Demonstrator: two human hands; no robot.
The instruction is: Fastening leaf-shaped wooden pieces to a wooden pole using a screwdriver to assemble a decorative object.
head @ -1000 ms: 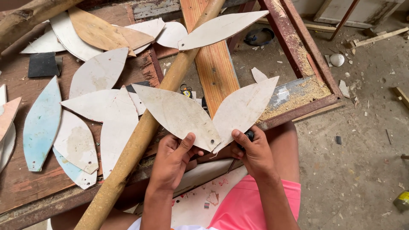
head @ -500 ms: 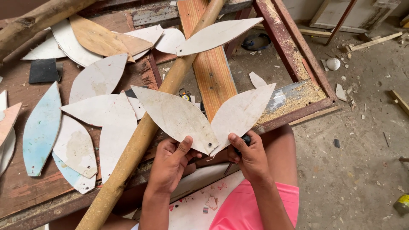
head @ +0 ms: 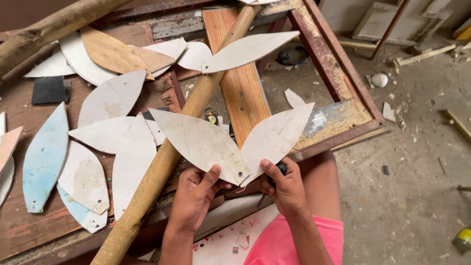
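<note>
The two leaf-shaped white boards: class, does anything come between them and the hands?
Nothing visible does. The left hand grips the left board directly, thumb on its face. The right hand grips the right board the same way, with a dark tool also tucked in its fingers behind the board.

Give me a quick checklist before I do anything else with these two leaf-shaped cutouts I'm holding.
1. Left hand grips the left cutout at its base: ok.
2. Right hand grips the right cutout: ok.
3. Cutout bases overlap at the small hole: ok.
4. Dark-handled tool tucked in right hand; its tip: cannot tell.
5. Wooden pole lies under the left cutout, crowding the space: not ok.
</note>
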